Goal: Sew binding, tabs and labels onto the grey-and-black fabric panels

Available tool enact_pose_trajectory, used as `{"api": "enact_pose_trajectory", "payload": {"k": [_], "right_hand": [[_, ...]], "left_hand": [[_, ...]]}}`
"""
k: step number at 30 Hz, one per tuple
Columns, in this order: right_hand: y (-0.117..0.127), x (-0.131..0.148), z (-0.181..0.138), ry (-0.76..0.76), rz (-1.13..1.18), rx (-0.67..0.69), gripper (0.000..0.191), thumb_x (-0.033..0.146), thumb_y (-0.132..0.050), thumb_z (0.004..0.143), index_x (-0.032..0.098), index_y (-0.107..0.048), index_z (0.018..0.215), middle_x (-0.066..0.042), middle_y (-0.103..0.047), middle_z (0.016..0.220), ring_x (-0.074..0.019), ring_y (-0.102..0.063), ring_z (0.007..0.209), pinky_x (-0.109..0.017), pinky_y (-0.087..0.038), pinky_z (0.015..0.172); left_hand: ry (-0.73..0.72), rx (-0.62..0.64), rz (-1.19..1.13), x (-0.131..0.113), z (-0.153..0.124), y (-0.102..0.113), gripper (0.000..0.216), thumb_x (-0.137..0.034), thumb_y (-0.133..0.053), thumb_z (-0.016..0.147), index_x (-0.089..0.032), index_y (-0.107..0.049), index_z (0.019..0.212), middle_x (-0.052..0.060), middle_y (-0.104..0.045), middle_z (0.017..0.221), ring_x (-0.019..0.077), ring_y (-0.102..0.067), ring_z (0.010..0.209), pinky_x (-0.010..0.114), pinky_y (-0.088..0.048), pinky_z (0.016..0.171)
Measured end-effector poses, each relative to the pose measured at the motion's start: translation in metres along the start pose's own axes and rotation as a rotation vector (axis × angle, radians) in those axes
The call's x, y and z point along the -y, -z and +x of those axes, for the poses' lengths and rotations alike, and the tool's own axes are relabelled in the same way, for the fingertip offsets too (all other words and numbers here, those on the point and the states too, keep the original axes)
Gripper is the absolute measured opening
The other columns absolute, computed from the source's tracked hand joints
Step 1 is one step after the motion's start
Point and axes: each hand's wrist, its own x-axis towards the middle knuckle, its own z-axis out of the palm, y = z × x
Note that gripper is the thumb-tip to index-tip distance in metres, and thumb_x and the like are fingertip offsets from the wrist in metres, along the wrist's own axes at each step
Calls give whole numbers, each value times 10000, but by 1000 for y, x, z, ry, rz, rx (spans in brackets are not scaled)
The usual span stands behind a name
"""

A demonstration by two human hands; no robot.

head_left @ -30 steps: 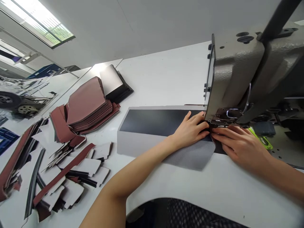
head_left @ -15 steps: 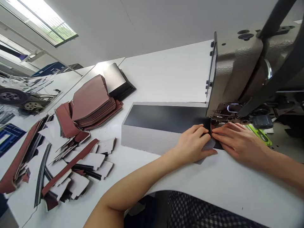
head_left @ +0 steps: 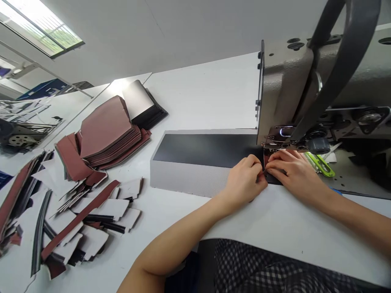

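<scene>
A grey fabric panel (head_left: 186, 178) with a black strip (head_left: 204, 149) along it lies flat, its right end under the head of a sewing machine (head_left: 284, 85). At that end my left hand (head_left: 247, 177) is closed, with curled fingers pinching the panel's edge. Close beside it, my right hand (head_left: 288, 167) has its fingertips drawn together just below the presser foot area. A sliver of maroon material (head_left: 266, 156) shows by those fingertips. What the right fingers grip is hidden, and the needle cannot be made out.
Left of the panel stand a stack of maroon pieces (head_left: 106, 130) and a stack of black pieces (head_left: 140, 101). Loose cut strips and pale scraps (head_left: 94, 240) spread over the white table (head_left: 171, 228). A lime-green thread snip (head_left: 320, 165) lies right of my right hand.
The view has turned a little right. My left hand has curled its fingers more tightly at the panel's edge, thumb tucked in. The right hand stays beside it, fingertips more gathered.
</scene>
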Motion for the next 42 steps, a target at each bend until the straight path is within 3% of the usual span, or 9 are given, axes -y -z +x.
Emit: {"api": "enact_pose_trajectory", "payload": {"k": [6, 10, 14, 17, 19, 24, 30, 36, 42], "right_hand": [[0, 14, 9, -172, 97, 28, 257, 298, -491, 949, 239, -658, 763, -44, -685, 957, -250, -593, 930, -416, -430, 819], [4, 14, 15, -239, 110, 40, 182, 260, -545, 883, 242, -677, 758, -15, -700, 939, -210, -615, 843, -342, -415, 696], [6, 12, 18, -258, 96, 38, 153, 242, -595, 855, 255, -709, 754, 7, -705, 903, -181, -612, 749, -313, -395, 625], [5, 12, 18, -229, 83, 20, 169, 238, -599, 870, 263, -726, 762, 9, -712, 915, -184, -621, 750, -312, -409, 613], [3, 11, 13, -181, 76, -4, 197, 239, -576, 910, 260, -737, 799, 0, -720, 952, -199, -643, 829, -324, -463, 682], [-3, 10, -16, -35, 26, -87, 312, 186, -453, 997, 219, -756, 1062, -63, -718, 1154, -255, -621, 1077, -437, -493, 982], [-3, 8, -34, 182, -147, -117, 364, 105, -469, 990, 201, -679, 1272, -93, -691, 1214, -276, -610, 1067, -479, -527, 954], [-3, 12, -19, -7, -67, -166, 268, 247, -473, 1038, 203, -705, 1164, -72, -676, 1052, -228, -617, 933, -396, -541, 834], [0, 8, -9, 28, 24, -54, 243, 274, -493, 1027, 232, -726, 975, -39, -684, 977, -209, -634, 904, -365, -527, 809]], "left_hand": [[-28, 21, -152, 7, -4, 3, 134, -141, -582, 910, -198, -704, 922, 24, -683, 1013, 129, -645, 817, 248, -535, 726], [-209, 96, -132, 16, -3, 11, 262, -224, -481, 1021, -183, -739, 1021, 59, -695, 1042, 163, -659, 914, 299, -563, 842], [-451, 225, 17, 31, 6, 24, 332, -170, -418, 1026, -169, -716, 1171, 96, -702, 1173, 208, -633, 1024, 354, -565, 918], [-706, 295, 85, 47, 15, 28, 373, -130, -393, 1025, -187, -677, 1260, 80, -693, 1307, 237, -601, 1202, 393, -527, 1036], [-790, 276, 77, 58, 18, 26, 367, -148, -394, 1039, -200, -654, 1293, 67, -686, 1342, 236, -574, 1303, 413, -483, 1120], [-760, 194, 55, 69, 14, 15, 334, -205, -401, 1060, -214, -640, 1294, 61, -682, 1360, 211, -555, 1374, 441, -409, 1210], [-729, 173, 26, 68, 11, 14, 303, -212, -432, 1055, -213, -645, 1270, 63, -689, 1348, 202, -562, 1370, 437, -416, 1209], [-743, 208, 29, 69, 12, 16, 300, -202, -441, 1046, -197, -654, 1257, 88, -708, 1275, 217, -567, 1352, 409, -452, 1183], [-674, 214, -35, 69, 12, 15, 343, -166, -388, 1035, -161, -568, 1327, 120, -674, 1305, 214, -584, 1307, 427, -475, 1154]]}}
